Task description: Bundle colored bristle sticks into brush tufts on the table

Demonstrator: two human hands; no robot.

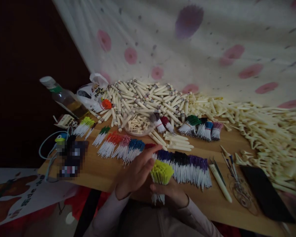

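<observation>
A bundle of yellow-topped pen refills [162,172], thin and white below, stands roughly upright in my right hand [171,192], whose fingers are wrapped round it low down. Just to the left of the bundle is my left hand [138,171], fingers stretched out and nothing in them; whether it touches the refills I cannot tell. Behind my hands runs a row of loose refills sorted by colour: orange ones [111,143], blue ones [134,149], black ones [180,164] and purple ones [198,171]. My left hand partly covers the dark red refills [149,145].
Cream pen barrels [143,93] are heaped at the back, beside a clear bowl [148,132] of small parts. More cream parts [273,138] pile up on the right. Tweezers [218,168], rubber bands [241,194] and a black flat slab [266,194] lie there. A bottle [64,98] leans at left.
</observation>
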